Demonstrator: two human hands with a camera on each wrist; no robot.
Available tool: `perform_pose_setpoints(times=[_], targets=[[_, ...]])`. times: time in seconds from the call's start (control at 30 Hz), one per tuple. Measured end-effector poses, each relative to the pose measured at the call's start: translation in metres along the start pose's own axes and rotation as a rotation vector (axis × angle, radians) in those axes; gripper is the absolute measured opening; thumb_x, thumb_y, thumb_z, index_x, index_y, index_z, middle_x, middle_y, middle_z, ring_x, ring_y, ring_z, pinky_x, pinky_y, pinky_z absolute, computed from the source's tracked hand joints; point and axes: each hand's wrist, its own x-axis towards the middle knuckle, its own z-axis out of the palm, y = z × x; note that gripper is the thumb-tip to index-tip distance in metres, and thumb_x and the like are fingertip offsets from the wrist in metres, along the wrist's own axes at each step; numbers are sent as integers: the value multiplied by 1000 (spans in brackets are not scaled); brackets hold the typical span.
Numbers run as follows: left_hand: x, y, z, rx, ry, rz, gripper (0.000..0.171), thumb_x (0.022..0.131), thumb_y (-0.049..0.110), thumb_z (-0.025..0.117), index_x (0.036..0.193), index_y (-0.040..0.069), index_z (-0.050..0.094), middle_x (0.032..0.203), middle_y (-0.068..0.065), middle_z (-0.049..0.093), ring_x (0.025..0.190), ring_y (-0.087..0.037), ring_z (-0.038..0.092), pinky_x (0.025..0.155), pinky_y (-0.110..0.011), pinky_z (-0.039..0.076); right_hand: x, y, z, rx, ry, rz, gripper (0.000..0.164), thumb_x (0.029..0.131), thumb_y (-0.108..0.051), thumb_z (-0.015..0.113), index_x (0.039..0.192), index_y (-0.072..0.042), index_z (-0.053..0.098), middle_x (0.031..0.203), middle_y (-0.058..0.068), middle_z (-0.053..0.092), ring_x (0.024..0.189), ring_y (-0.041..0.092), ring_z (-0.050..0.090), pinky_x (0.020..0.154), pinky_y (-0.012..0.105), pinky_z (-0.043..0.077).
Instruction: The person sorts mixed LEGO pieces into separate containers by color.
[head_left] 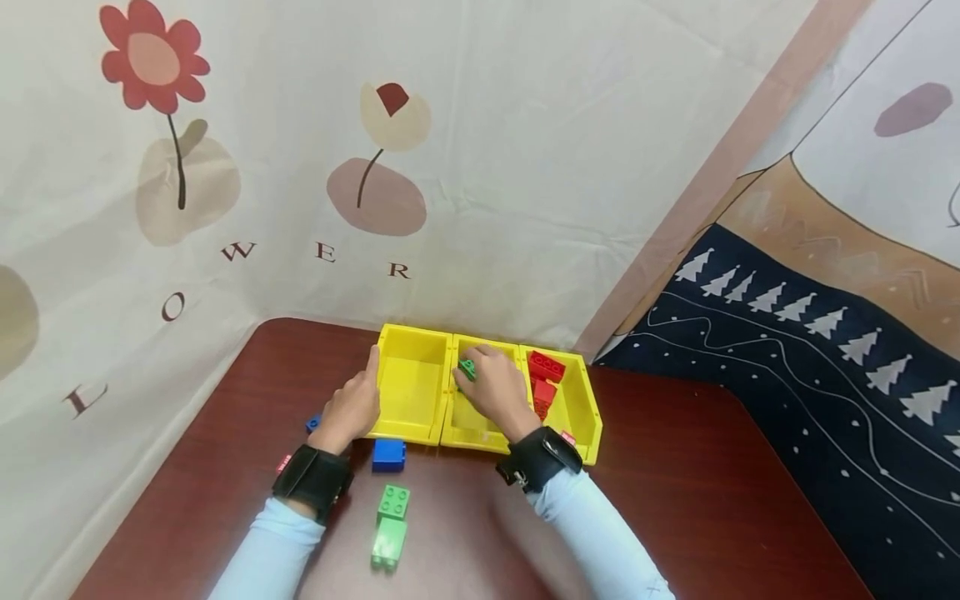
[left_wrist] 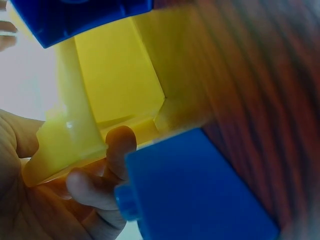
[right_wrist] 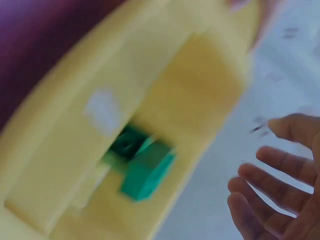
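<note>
A yellow three-compartment box (head_left: 412, 333) stands on the table. My left hand (head_left: 348, 408) grips its left wall, with fingers curled at the rim in the left wrist view. Over the middle compartment is my right hand (head_left: 493, 392), beside a green block (head_left: 467, 368) in the head view. In the right wrist view, the right hand's fingers are spread and relaxed, apart from the blurred green blocks (right_wrist: 147, 170) within the box. One blue block (head_left: 388, 455) lies before the box, and another blue block (head_left: 312, 423) is partly hidden by my left hand.
Red blocks (head_left: 546, 367) lie in the right compartment. Two green blocks (head_left: 389, 540) sit on the dark red table (head_left: 675, 483), nearer to me between my forearms. A printed cloth (head_left: 510, 208) hangs behind the box.
</note>
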Motion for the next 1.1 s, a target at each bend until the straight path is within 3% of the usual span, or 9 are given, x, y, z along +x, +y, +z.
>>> perform_pose_setpoints(times=[0.23,0.43,0.6,0.73,1.1], targets=[[1,0,-1,-19,-14,-2,73,103,9,45,158,9,-3,104,-19,54,60,-24,45,58,-32,41,-42,-42,-13,88,-43,-251,25,87,-32,75,102,-12,74,102,3,74,89,17,70,71,24,56],[1,0,-2,-15,-26,-15,73,103,10,44,158,9,-3,96,-17,53,60,-24,44,57,-32,39,-74,-64,-2,110,-178,-385,22,86,-34,75,99,-15,76,97,-4,72,85,6,66,72,14,52],[1,1,-2,-15,-28,-14,73,103,11,44,158,10,-4,90,-14,50,60,-24,44,58,-32,39,-90,-70,10,117,-308,-420,18,85,-35,76,95,-20,75,94,-9,70,76,-3,57,64,7,45],[2,2,-3,-10,-18,-1,73,103,11,44,158,10,-4,91,-15,51,60,-24,44,58,-32,38,-96,-72,15,114,-361,-403,14,85,-30,77,93,-19,74,91,-8,68,75,-3,56,62,7,43],[1,0,-2,-8,-24,7,72,103,9,42,158,10,-5,91,-15,50,59,-24,43,57,-32,38,-102,-73,19,118,-296,-416,10,86,-26,76,92,-19,73,89,-8,68,76,-4,59,63,6,43]])
